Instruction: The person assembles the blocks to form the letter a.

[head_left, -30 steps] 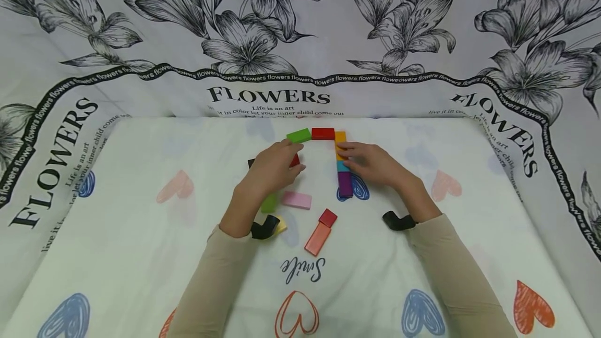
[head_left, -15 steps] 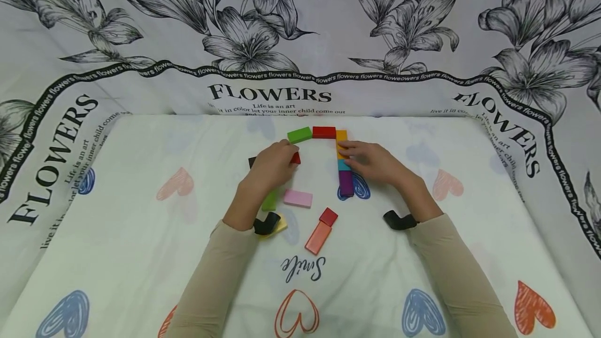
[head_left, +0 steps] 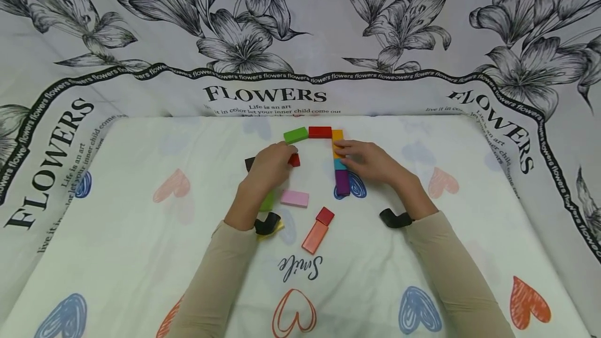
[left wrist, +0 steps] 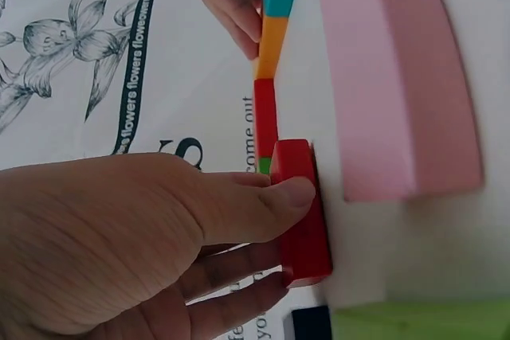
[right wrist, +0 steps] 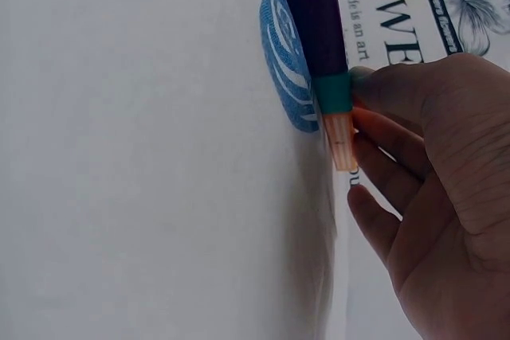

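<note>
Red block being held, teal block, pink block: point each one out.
Red block (left wrist: 307,238): left wrist view, uncovered part of its camera-facing side.
Teal block (head_left: 339,165): head view, visible part of its upper face.
Pink block (head_left: 295,198): head view, middle of its upper face.

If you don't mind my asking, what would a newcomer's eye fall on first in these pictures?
Probably the bent row of bright blocks near the far edge of the white tabletop. Next, the left hand pinching a red block inside that bend, and the right hand at the row's orange block. Large black printed flowers stand out behind them.
</note>
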Motion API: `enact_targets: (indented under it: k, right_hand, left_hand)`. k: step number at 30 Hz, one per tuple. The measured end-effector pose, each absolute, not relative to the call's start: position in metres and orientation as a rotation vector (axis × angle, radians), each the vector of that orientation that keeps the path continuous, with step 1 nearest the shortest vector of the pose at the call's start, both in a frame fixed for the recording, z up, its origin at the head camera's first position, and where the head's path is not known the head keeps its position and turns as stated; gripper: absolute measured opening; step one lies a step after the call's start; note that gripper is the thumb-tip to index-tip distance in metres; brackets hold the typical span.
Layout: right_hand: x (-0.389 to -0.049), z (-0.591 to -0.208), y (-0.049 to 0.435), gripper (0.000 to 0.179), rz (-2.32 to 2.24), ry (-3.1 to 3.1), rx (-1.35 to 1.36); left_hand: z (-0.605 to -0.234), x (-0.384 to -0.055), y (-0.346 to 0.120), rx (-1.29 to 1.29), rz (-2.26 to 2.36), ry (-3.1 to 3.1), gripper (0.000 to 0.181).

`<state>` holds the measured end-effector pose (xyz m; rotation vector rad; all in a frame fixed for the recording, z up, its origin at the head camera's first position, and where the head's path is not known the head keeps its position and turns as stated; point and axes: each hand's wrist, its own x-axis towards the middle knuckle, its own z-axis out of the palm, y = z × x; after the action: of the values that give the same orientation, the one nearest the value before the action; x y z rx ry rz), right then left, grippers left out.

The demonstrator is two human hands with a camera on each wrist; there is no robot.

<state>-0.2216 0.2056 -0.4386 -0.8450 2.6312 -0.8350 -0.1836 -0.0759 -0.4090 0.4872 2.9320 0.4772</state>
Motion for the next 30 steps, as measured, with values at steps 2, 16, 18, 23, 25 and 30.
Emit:
enact_targets:
  k: [2, 16, 18, 23, 25, 30]
  right_hand:
    - [-0.223, -0.439, 0.207, 0.041, -0.824, 2.637, -0.850]
    - [-0.221, -0.438, 0.207, 0.041, -0.827, 2.635, -0.825]
    - [-0.220, -0.437, 0.208, 0.041, -0.822, 2.646, -0.827]
    - [-0.219, -0.437, 0.212, 0.041, -0.842, 2.645, -0.822]
    - [-0.220, -0.438, 0.212, 0.041, -0.856, 2.638, -0.822]
    - [-0.222, -0.440, 0.208, 0.041, -0.892, 2.615, -0.839]
  left_hand:
    - [-0.407, -0.185, -0.070, 0.504, 0.488, 2.922, 0.029]
    - [-0.401, -0.189, -0.028, 0.599, 0.541, 2.867, 0.029]
    - [-0.402, -0.188, -0.026, 0.621, 0.522, 2.865, 0.028]
    - [-0.402, -0.188, -0.020, 0.668, 0.482, 2.852, 0.027]
    - [-0.403, -0.188, -0.019, 0.684, 0.473, 2.838, 0.029]
    - [-0.406, -0.188, -0.018, 0.679, 0.457, 2.802, 0.029]
